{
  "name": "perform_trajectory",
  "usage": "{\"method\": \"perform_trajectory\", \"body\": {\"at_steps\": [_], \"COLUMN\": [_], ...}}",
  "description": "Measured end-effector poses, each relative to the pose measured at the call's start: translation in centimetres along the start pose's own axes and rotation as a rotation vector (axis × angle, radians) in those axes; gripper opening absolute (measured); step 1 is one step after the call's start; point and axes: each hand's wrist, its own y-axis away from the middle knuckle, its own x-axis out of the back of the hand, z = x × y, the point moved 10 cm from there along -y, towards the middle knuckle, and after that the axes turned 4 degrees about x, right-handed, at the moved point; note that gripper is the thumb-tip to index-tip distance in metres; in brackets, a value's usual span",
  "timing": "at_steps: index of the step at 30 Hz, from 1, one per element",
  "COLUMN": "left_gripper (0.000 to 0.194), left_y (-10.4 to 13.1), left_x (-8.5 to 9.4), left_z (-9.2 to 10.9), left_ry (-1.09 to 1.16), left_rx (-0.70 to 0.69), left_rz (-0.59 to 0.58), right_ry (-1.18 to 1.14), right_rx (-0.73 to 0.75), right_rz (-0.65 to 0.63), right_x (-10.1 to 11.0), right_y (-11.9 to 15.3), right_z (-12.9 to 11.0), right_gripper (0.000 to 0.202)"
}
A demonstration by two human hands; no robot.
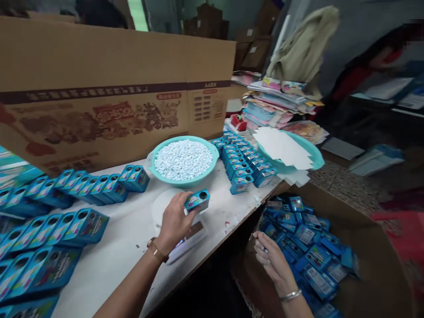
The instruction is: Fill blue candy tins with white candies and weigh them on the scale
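Observation:
My left hand [175, 218] grips a small blue box [198, 200] with a dark round hole in its top. It holds the box over a white digital scale [195, 236], partly covered by the hand; whether the box touches the scale I cannot tell. My right hand [270, 258] is closed beside the table edge, over the near side of a large open carton [374, 251] heaped with blue boxes [318, 256]. A small thing shows at its fingers, too small to name. Behind the scale stands a turquoise basin [182, 179] full of pale blue pellets.
Rows of holed blue boxes stand at left [96, 187] and right [238, 163] on the white table [126, 247]. A printed cardboard box [126, 66] stands behind. White sheets [285, 148] lie on a second turquoise basin [314, 152]. A person [367, 66] bends over at far right.

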Motion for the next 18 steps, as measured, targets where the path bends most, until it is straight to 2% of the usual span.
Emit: {"method": "perform_trajectory", "body": {"at_steps": [2, 5, 8, 11, 13, 15, 18], "left_gripper": [0.027, 0.027, 0.029, 0.034, 0.044, 0.064, 0.092], "left_y": [-0.6, -1.3, -2.0, -3.0, -3.7, -3.7, -1.9], "left_x": [-3.3, -8.5, -13.0, -16.4, -17.8, -18.3, -17.2], "left_z": [2.5, 5.1, 6.4, 7.2, 7.5, 7.5, 6.6], "left_ry": [0.037, 0.036, 0.071, 0.115, 0.131, 0.151, 0.235], "left_rx": [-0.038, -0.036, -0.013, -0.011, 0.004, 0.046, 0.117], "left_rz": [-0.064, -0.147, -0.187, -0.175, -0.138, -0.092, -0.066], "right_ry": [-0.074, -0.147, -0.192, -0.214, -0.203, -0.180, -0.141], "right_rx": [0.005, 0.028, 0.036, 0.044, 0.061, 0.076, 0.079], "right_rz": [0.027, 0.037, 0.028, 0.036, 0.034, 0.016, -0.034], "right_x": [0.9, 1.0, 0.5, 0.0, -0.4, -1.1, -1.8], "right_y": [-0.4, -1.2, -1.9, -2.9, -3.7, -4.3, -4.0], "right_z": [0.2, -0.2, -0.7, -1.2, -1.7, -2.2, -2.2], "right_gripper": [0.043, 0.042, 0.040, 0.044, 0.047, 0.046, 0.039]}}
